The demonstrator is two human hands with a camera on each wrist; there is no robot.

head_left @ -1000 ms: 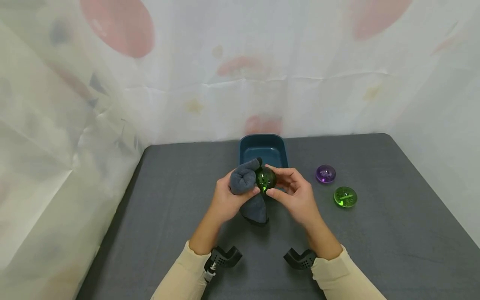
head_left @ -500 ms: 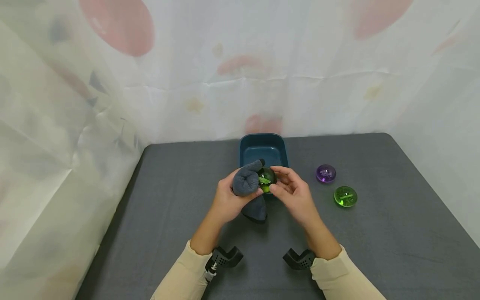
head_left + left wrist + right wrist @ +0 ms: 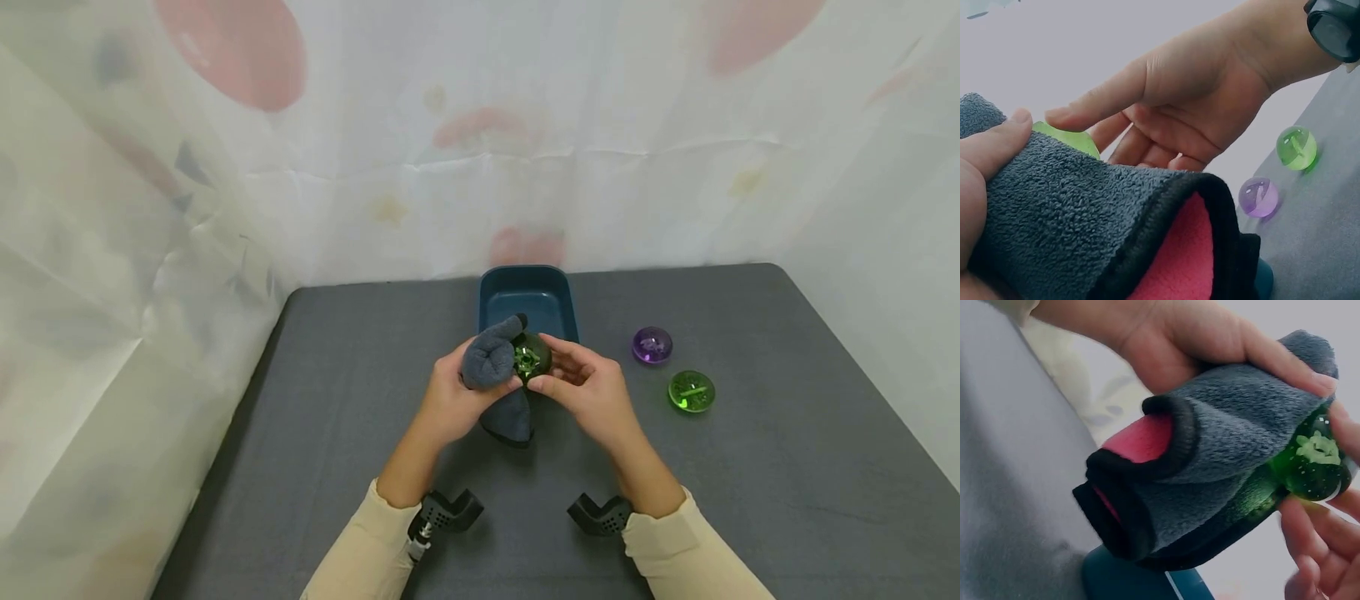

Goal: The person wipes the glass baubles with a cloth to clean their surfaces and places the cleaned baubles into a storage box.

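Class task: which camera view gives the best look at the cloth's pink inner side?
Right wrist: the grey fleece cloth shows its pink lining unobstructed. Left wrist shows pink partly at the frame's bottom edge; head view shows only grey.

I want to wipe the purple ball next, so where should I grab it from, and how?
Pinch the purple ball across its widest part, coming from above. It sits alone on the table, apart from the green ball, and its smooth dome would likely slip from a higher grip.
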